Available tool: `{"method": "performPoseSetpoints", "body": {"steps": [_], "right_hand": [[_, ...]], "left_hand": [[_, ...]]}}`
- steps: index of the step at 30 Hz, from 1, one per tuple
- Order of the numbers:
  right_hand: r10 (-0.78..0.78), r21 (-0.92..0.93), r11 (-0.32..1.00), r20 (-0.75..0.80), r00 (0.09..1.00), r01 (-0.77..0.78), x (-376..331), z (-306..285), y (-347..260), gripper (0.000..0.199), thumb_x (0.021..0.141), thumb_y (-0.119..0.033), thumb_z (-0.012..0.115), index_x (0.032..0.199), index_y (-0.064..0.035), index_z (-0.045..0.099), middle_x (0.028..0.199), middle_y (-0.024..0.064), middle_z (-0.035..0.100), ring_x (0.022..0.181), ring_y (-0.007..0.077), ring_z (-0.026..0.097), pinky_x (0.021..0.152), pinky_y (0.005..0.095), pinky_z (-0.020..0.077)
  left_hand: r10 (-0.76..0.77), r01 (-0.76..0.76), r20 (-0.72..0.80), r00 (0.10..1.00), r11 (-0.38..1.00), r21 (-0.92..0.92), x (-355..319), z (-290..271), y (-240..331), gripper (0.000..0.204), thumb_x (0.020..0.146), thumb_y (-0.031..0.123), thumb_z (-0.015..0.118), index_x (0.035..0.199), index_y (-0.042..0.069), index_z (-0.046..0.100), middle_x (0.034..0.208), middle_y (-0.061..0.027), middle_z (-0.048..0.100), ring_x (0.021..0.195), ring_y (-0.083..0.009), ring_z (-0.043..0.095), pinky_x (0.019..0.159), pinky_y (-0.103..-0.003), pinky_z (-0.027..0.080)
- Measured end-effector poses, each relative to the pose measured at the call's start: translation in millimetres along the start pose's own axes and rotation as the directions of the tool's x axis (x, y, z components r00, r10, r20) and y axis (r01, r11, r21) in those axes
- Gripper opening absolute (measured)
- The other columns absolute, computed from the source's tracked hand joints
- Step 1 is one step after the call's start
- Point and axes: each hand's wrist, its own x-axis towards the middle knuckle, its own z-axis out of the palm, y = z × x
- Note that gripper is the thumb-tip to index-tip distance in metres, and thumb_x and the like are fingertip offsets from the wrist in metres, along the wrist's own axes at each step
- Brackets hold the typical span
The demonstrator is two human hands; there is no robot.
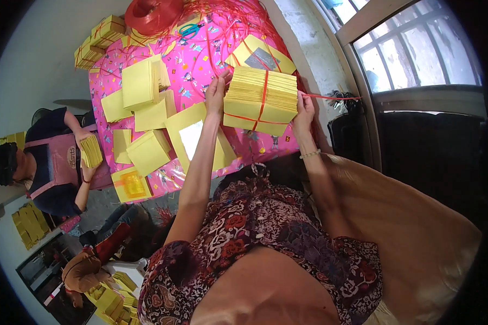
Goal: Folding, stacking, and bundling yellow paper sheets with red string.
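A thick bundle of yellow paper envelopes [260, 103] is held between my two hands, its stacked edges facing up. Red plastic string crosses it both ways. My left hand [215, 96] grips the left side, its fingertips partly hidden by the bundle. On the right side my right hand [305, 112] has its fingers closed against the bundle. A loose red string end [333, 98] sticks out to the right from beside those fingers. Under the far side of the bundle lies a yellow envelope [282, 58] with a grey patch.
Loose envelope stacks [138, 84] cover the left of the pink patterned tablecloth [187, 89]. A red string roll [154, 15] and teal-handled scissors [190, 30] lie at the far side. Tied bundles [107, 31] stand far left. At the left, a co-worker in a pink apron [65, 157] holds envelopes.
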Motion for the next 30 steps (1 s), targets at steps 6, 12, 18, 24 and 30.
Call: {"method": "performPoseSetpoints", "body": {"steps": [6, 12, 18, 24, 30], "right_hand": [[-0.053, 0.116, 0.993, 0.170, 0.984, 0.034, 24.5, 9.5, -10.9, 0.014, 0.095, -0.014, 0.053, 0.098, -0.0020, 0.060, 0.093, 0.0036, 0.064, 0.080, 0.0087, 0.061, 0.069, 0.0215, 0.0501], [-0.028, 0.119, 0.993, 0.286, 0.958, -0.007, 36.3, 23.2, -20.7, 0.011, 0.094, -0.010, 0.054, 0.096, -0.0015, 0.060, 0.091, 0.0038, 0.064, 0.079, 0.0084, 0.060, 0.070, 0.0208, 0.0500], [-0.022, 0.027, 1.000, 0.343, 0.939, 0.013, 47.2, 2.8, 10.8, 0.009, 0.094, -0.009, 0.054, 0.092, -0.0025, 0.059, 0.091, 0.0024, 0.063, 0.081, 0.0079, 0.059, 0.072, 0.0223, 0.0504], [0.021, -0.013, 1.000, 0.357, 0.934, -0.017, 42.5, -9.2, 36.0, 0.007, 0.093, -0.008, 0.055, 0.090, -0.0037, 0.060, 0.092, 0.0020, 0.064, 0.083, 0.0075, 0.059, 0.076, 0.0210, 0.0482], [0.000, -0.136, 0.989, 0.424, 0.906, 0.063, 44.2, -17.1, 37.2, 0.005, 0.091, -0.004, 0.056, 0.090, -0.0024, 0.060, 0.090, 0.0012, 0.064, 0.084, 0.0068, 0.059, 0.077, 0.0208, 0.0475]], "left_hand": [[0.022, -0.022, 0.042, 0.999, 1.000, -0.014, 1.8, 14.2, 53.4, 0.036, 0.100, 0.022, 0.040, 0.127, 0.001, 0.050, 0.111, -0.0080, 0.063, 0.095, -0.0134, 0.061, 0.084, -0.026, 0.048], [0.098, -0.102, 0.088, 0.991, 0.994, 0.041, 2.0, -0.3, 58.5, 0.031, 0.099, 0.016, 0.043, 0.123, 0.000, 0.054, 0.107, -0.0044, 0.063, 0.101, -0.0133, 0.058, 0.093, -0.026, 0.044], [0.188, -0.214, 0.137, 0.973, 0.955, 0.208, -9.3, -8.2, 35.3, 0.027, 0.098, 0.012, 0.042, 0.116, 0.000, 0.059, 0.098, -0.0016, 0.061, 0.097, -0.0099, 0.055, 0.091, -0.024, 0.042], [0.171, -0.207, 0.130, 0.977, 0.908, 0.365, -20.8, -33.3, 4.5, 0.023, 0.097, 0.010, 0.044, 0.102, -0.003, 0.062, 0.106, -0.0066, 0.063, 0.099, -0.0120, 0.056, 0.092, -0.025, 0.042], [0.239, -0.302, 0.185, 0.953, 0.699, 0.649, -28.4, -23.6, 1.1, 0.020, 0.092, 0.007, 0.048, 0.097, 0.000, 0.065, 0.092, -0.0092, 0.064, 0.086, -0.0183, 0.059, 0.080, -0.028, 0.044]]}}
